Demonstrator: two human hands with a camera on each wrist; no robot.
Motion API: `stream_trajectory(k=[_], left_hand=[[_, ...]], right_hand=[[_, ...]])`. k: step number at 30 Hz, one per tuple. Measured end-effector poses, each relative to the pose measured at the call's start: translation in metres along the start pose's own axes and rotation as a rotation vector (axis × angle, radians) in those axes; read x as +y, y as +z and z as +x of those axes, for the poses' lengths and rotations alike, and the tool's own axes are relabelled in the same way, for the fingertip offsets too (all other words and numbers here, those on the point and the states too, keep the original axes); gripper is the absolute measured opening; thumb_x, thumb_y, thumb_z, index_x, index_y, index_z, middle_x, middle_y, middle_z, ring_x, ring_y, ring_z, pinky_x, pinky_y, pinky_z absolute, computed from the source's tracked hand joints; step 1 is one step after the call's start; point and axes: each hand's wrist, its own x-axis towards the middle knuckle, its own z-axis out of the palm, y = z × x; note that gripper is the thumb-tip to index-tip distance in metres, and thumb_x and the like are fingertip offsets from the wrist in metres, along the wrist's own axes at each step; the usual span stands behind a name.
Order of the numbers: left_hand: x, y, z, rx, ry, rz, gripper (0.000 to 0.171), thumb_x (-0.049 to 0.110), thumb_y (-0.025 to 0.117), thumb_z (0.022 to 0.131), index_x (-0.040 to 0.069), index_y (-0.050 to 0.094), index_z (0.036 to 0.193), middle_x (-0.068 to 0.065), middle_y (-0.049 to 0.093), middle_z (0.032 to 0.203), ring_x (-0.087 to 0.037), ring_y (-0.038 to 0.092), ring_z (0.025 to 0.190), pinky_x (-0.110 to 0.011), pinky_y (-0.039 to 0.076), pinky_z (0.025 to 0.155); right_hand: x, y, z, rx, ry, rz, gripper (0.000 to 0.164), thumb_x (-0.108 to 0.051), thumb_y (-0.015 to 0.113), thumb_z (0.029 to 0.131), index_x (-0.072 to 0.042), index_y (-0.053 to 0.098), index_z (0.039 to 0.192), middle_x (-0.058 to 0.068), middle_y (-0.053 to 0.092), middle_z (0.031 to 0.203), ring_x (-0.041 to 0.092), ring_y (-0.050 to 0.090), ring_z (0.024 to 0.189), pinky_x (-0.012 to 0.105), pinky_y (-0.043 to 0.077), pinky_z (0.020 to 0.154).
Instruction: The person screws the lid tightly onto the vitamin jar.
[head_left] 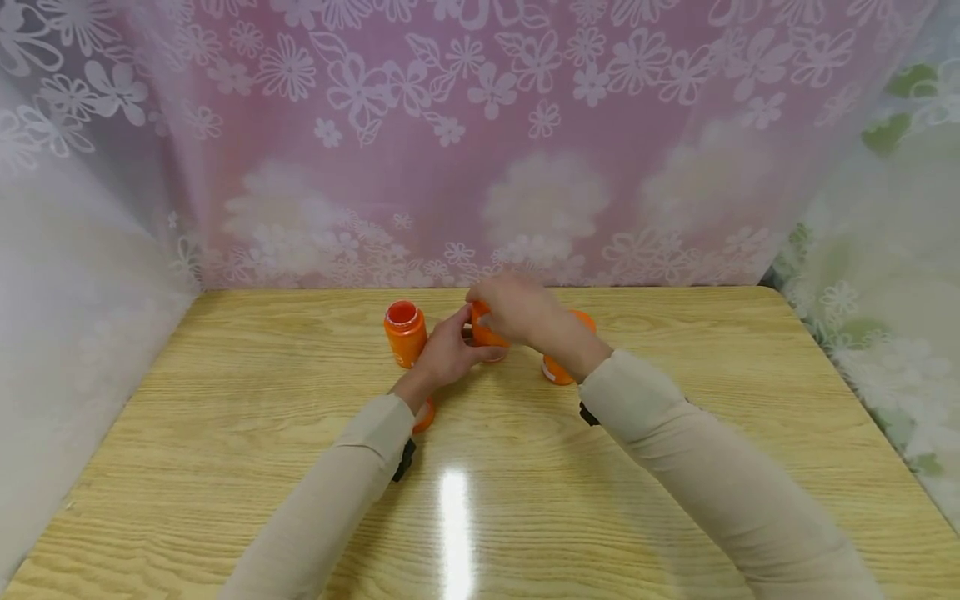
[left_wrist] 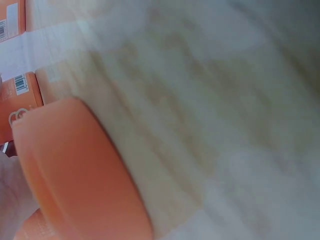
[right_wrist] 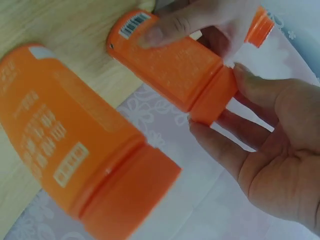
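An orange bottle (head_left: 491, 335) stands on the table between both hands. My left hand (head_left: 447, 350) grips its body from the left, thumb across the front. My right hand (head_left: 517, 308) comes over the top and pinches the bottle's orange cap (right_wrist: 215, 97) between thumb and fingers, as the right wrist view shows. Left of the hands stands another orange bottle (head_left: 403, 333) with its mouth uncovered. A loose orange lid (head_left: 425, 415) lies by my left wrist, partly hidden by it, and looms large in the left wrist view.
To the right a third orange bottle (right_wrist: 60, 125) stands capped, partly behind my right wrist in the head view. Flowered curtains (head_left: 465, 167) hang behind and at both sides of the wooden table (head_left: 225, 467). Black wrist devices (head_left: 405, 461) sit under the sleeves.
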Motion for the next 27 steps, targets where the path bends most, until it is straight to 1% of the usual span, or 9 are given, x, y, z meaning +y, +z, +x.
stream_trajectory(k=[2,5,9,11,14,19,23,26,27], left_hand=[[0.0,0.001,0.0,0.009,0.002,0.01,0.066,0.03,0.079,0.079,0.014,0.048,0.135,0.001,0.059,0.124,-0.017,0.06,0.107,-0.029,0.049,0.091],[0.001,0.002,0.0,0.023,0.01,0.021,0.065,0.029,0.08,0.079,0.013,0.049,0.134,0.0,0.059,0.124,-0.018,0.061,0.107,-0.031,0.049,0.091],[0.001,0.003,0.0,0.045,0.024,0.069,0.06,0.029,0.079,0.08,0.013,0.05,0.131,-0.002,0.059,0.123,-0.02,0.06,0.106,-0.032,0.048,0.092],[0.001,0.004,-0.001,0.058,0.031,0.09,0.057,0.028,0.078,0.081,0.012,0.051,0.129,-0.004,0.06,0.122,-0.02,0.06,0.106,-0.033,0.048,0.093],[0.002,0.004,-0.001,0.08,0.037,0.108,0.052,0.025,0.078,0.081,0.011,0.053,0.125,-0.006,0.061,0.119,-0.021,0.06,0.104,-0.034,0.048,0.092],[0.003,0.006,-0.002,0.108,0.043,0.129,0.052,0.022,0.078,0.081,0.01,0.053,0.124,-0.008,0.063,0.115,-0.022,0.06,0.099,-0.034,0.049,0.09],[0.006,0.007,-0.001,0.129,0.028,0.18,0.054,0.02,0.078,0.081,0.008,0.052,0.127,-0.009,0.064,0.117,-0.023,0.061,0.099,-0.035,0.049,0.091],[0.006,0.008,-0.001,0.138,0.014,0.207,0.057,0.017,0.078,0.081,0.006,0.051,0.13,-0.011,0.063,0.12,-0.025,0.061,0.102,-0.036,0.047,0.094],[0.006,0.008,-0.001,0.138,0.01,0.21,0.058,0.016,0.078,0.081,0.006,0.05,0.131,-0.011,0.063,0.12,-0.026,0.061,0.102,-0.037,0.047,0.094]], right_hand=[[-0.001,0.003,-0.001,0.028,0.013,0.018,0.032,-0.013,0.065,0.092,-0.006,0.064,0.123,0.007,0.065,0.113,0.023,0.06,0.099,0.035,0.049,0.086],[-0.004,0.007,-0.003,0.078,0.039,0.035,0.032,-0.012,0.065,0.092,-0.006,0.064,0.123,0.007,0.065,0.114,0.024,0.059,0.102,0.036,0.048,0.089],[-0.009,0.013,-0.005,0.137,0.059,0.007,0.027,-0.012,0.064,0.093,-0.006,0.066,0.119,0.008,0.066,0.109,0.024,0.06,0.096,0.035,0.051,0.085],[-0.011,0.015,-0.006,0.153,0.068,-0.008,0.025,-0.013,0.064,0.093,-0.005,0.066,0.117,0.009,0.067,0.106,0.024,0.061,0.093,0.034,0.052,0.082],[-0.013,0.018,-0.006,0.172,0.088,-0.036,0.025,-0.014,0.064,0.093,-0.005,0.067,0.116,0.009,0.066,0.105,0.023,0.062,0.091,0.033,0.053,0.08],[-0.015,0.02,-0.006,0.191,0.121,-0.037,0.029,-0.015,0.065,0.093,-0.006,0.065,0.12,0.009,0.065,0.106,0.023,0.062,0.091,0.033,0.054,0.079],[-0.016,0.021,-0.005,0.206,0.141,-0.038,0.029,-0.016,0.064,0.093,-0.007,0.065,0.121,0.01,0.065,0.109,0.024,0.062,0.093,0.035,0.054,0.08],[-0.018,0.024,-0.004,0.231,0.155,-0.058,0.023,-0.015,0.065,0.092,-0.008,0.068,0.113,0.009,0.066,0.103,0.025,0.063,0.089,0.036,0.054,0.079],[-0.018,0.025,-0.003,0.241,0.162,-0.065,0.021,-0.015,0.065,0.092,-0.008,0.069,0.112,0.008,0.066,0.101,0.025,0.063,0.088,0.037,0.053,0.082]])
